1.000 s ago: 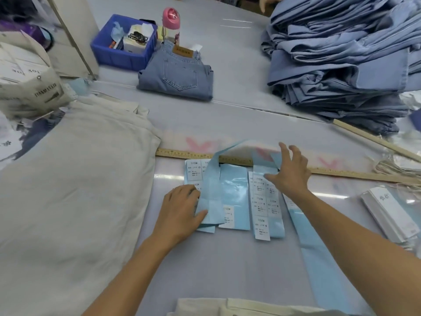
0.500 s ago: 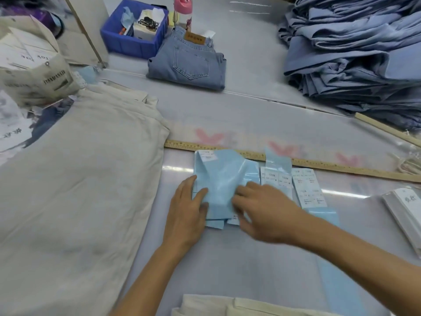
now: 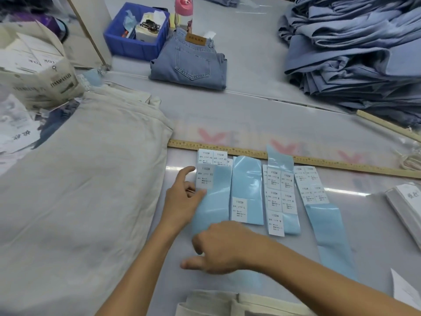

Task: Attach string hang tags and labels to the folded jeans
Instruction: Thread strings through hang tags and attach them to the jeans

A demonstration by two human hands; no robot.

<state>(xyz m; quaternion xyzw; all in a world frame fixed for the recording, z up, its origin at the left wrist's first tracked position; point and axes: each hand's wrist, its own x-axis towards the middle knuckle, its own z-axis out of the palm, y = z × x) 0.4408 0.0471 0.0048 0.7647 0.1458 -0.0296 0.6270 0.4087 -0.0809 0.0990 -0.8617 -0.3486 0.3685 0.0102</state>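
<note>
While a person leans over a grey table (image 3: 262,106), both bare hands work on strips of pale blue label backing laid side by side just below a wooden ruler (image 3: 319,161) that runs across the table's middle. Their left hand (image 3: 182,199) pinches the left edge of the leftmost strip (image 3: 214,201) between thumb and fingers, the forefinger stretched toward a white size label (image 3: 204,177) printed "1103#". Their right hand (image 3: 218,247) lies over the near end of that same strip, fingers curled under and thumb pointing left; whether it grips the strip cannot be told. To the right lie three more strips (image 3: 247,190), some carrying white labels in pairs. Cream jeans (image 3: 75,190) spread flat cover the table's left side, and another cream folded pair (image 3: 227,304) peeks in at the near edge. Toward the far edge sits a folded pair of blue jeans (image 3: 191,62), back pocket up, beside a blue plastic bin (image 3: 134,39) and a pink-capped bottle (image 3: 183,10). A tall stack of blue jeans (image 3: 355,49) fills the far right corner. White hang tags (image 3: 407,201) rest at the right edge.
</note>
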